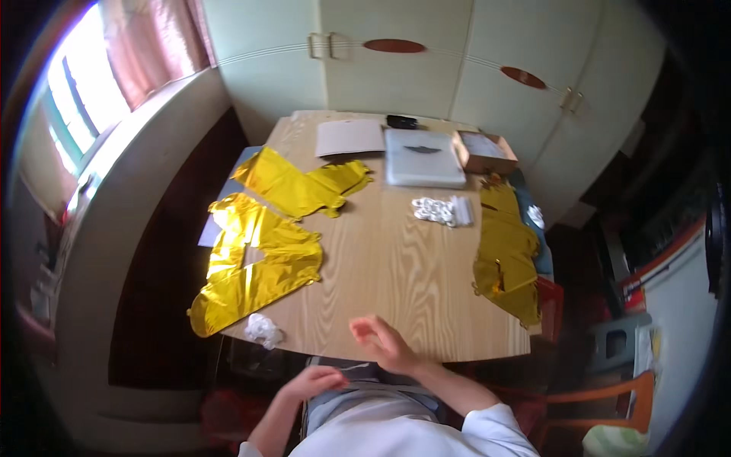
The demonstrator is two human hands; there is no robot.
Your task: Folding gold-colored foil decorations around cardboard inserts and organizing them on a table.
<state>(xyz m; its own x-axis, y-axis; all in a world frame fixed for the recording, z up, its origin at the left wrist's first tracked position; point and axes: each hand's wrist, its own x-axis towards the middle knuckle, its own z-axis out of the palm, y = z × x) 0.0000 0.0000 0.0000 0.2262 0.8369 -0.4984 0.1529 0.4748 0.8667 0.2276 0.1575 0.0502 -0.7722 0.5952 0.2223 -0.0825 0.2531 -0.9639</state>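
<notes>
Gold foil pieces (289,268) lie at the left and right of the table (396,263); your right hand (390,349) hangs over its near edge, fingers loosely bent, empty; your left hand (317,381), half curled, sits lower, its hold impossible to tell.

Foil pieces (285,266) left and right on table (381,259), box (487,164) behind right one

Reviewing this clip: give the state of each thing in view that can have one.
Left hand, loosely curled, no object visible
Right hand, fingers slightly bent, no object visible
Far left gold foil, flat, creased
Near left gold foil, flat, creased
Right gold foil, flat, creased
White bundle, crumpled
Small white items, bunched together
Cardboard box, open-topped
Cabinet doors, shut
Translucent container, unclear whether shut
</notes>
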